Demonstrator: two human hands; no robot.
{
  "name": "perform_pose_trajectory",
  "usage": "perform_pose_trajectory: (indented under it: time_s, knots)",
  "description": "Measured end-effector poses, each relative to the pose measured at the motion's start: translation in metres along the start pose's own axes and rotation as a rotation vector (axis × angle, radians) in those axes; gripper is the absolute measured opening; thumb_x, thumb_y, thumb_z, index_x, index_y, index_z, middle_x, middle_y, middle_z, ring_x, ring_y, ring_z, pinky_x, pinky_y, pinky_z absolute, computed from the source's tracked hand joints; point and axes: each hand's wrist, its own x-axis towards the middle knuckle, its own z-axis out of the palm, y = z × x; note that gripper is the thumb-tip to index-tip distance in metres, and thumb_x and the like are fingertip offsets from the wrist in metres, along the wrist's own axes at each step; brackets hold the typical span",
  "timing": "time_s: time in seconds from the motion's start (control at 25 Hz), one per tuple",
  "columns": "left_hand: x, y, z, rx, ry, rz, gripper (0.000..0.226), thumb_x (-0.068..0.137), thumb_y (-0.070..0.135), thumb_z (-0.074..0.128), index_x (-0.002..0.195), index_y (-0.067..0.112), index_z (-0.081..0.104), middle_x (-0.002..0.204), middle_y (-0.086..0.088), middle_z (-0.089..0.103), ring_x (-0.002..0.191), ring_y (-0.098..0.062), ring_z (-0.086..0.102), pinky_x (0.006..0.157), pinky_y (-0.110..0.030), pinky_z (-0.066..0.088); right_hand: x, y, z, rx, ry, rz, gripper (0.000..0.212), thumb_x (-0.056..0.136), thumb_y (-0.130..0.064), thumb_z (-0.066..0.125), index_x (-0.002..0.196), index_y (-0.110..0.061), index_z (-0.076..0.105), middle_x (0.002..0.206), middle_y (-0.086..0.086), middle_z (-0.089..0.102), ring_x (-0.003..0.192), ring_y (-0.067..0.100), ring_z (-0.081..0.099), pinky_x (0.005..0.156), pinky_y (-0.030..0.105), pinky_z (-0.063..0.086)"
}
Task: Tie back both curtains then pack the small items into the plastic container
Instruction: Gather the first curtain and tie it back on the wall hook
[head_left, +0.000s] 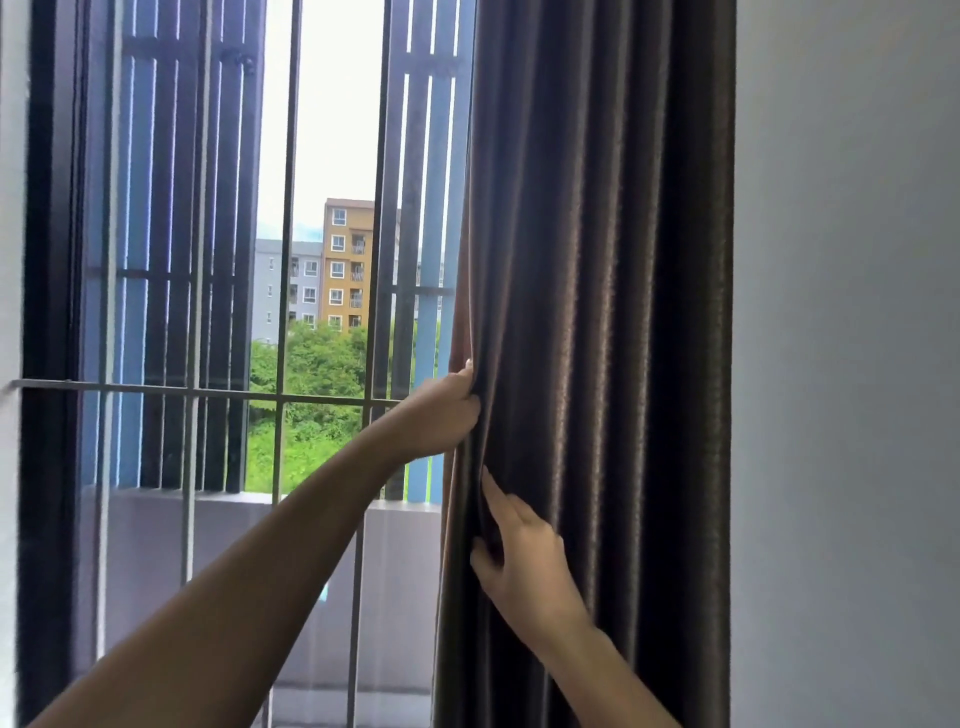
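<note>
The left hand (444, 410) is closed on the front edge of the curtain (597, 312), with the fingers curled round the hem so that the cloth cannot slide away. The right hand (524, 564) is lower and just beside the same edge. Its fingers are almost straight and lie on the folds, with the thumb spread out; it seems to press and guide the pleats more than to grip them. The two hands are apart, one above the other, and both touch the cloth. This placing makes sense for gathering: the upper hand keeps the edge and the lower one pushes the folds together into one bundle.

The curtain is dark brown and hangs in deep vertical pleats, bunched at the right side of the window against the grey wall (841, 364). To the left of it the window bars (285, 312) are uncovered, and through them some trees and an orange building can be seen.

No tie-back band or hook shows here (it may be hidden behind the cloth). The second curtain, the small items and the plastic container are also out of view. The task looks to be at an early step, with this curtain gathered but not yet tied.
</note>
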Motion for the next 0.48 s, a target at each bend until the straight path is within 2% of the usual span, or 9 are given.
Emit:
perform_pose_trajectory:
  time_s: [0.04,0.12,0.2,0.28,0.4,0.48]
  knots:
    - [0.000,0.001,-0.001,0.036,-0.041,0.014,0.052,0.090,0.003,0.039,0.141,0.002,0.030,0.113,-0.018,0.058,0.097,-0.031,0.061,0.077,-0.044,0.053,-0.001,0.002,-0.001,0.013,-0.005,0.000,0.069,0.090,-0.015,0.052,0.149,-0.027,0.017,0.123,-0.003,0.054,0.106,0.012,0.056,0.095,0.021,0.044]
    - [-0.001,0.001,-0.004,0.106,-0.067,0.019,0.059,0.083,-0.005,0.042,0.140,-0.001,0.028,0.105,-0.020,0.059,0.091,-0.033,0.061,0.073,-0.044,0.052,-0.003,0.007,-0.002,0.028,0.012,0.017,0.066,0.090,-0.014,0.054,0.147,-0.026,0.023,0.125,-0.004,0.054,0.107,0.010,0.056,0.097,0.019,0.043]
    - [0.000,0.000,-0.004,0.124,-0.039,0.015,0.059,0.081,-0.005,0.043,0.139,-0.001,0.030,0.103,-0.020,0.058,0.084,-0.032,0.061,0.067,-0.041,0.050,-0.004,0.015,-0.001,0.037,0.059,0.052,0.060,0.090,-0.013,0.056,0.144,-0.024,0.033,0.126,-0.005,0.056,0.106,0.009,0.057,0.099,0.020,0.043]
    - [0.000,-0.003,0.002,0.092,-0.025,0.010,0.057,0.083,-0.002,0.041,0.139,0.001,0.031,0.109,-0.020,0.057,0.089,-0.033,0.062,0.073,-0.044,0.053,-0.007,0.020,0.003,0.057,0.073,0.069,0.058,0.088,-0.012,0.057,0.142,-0.022,0.038,0.123,-0.004,0.057,0.104,0.009,0.058,0.099,0.022,0.044]
    - [-0.002,-0.002,0.013,-0.046,-0.045,-0.011,0.051,0.091,0.018,0.035,0.141,0.008,0.032,0.117,-0.019,0.057,0.099,-0.034,0.061,0.088,-0.049,0.052,-0.013,0.021,0.010,0.077,0.037,0.070,0.060,0.088,-0.011,0.058,0.143,-0.023,0.036,0.118,-0.005,0.057,0.102,0.007,0.058,0.096,0.012,0.040]
    - [-0.002,-0.003,0.016,-0.143,-0.048,-0.056,0.062,0.084,0.039,0.036,0.139,0.009,0.035,0.122,-0.019,0.057,0.111,-0.035,0.056,0.094,-0.050,0.048,-0.015,0.021,0.013,0.086,0.040,0.066,0.060,0.089,-0.010,0.058,0.143,-0.022,0.036,0.115,-0.003,0.057,0.100,0.006,0.057,0.095,0.010,0.039]
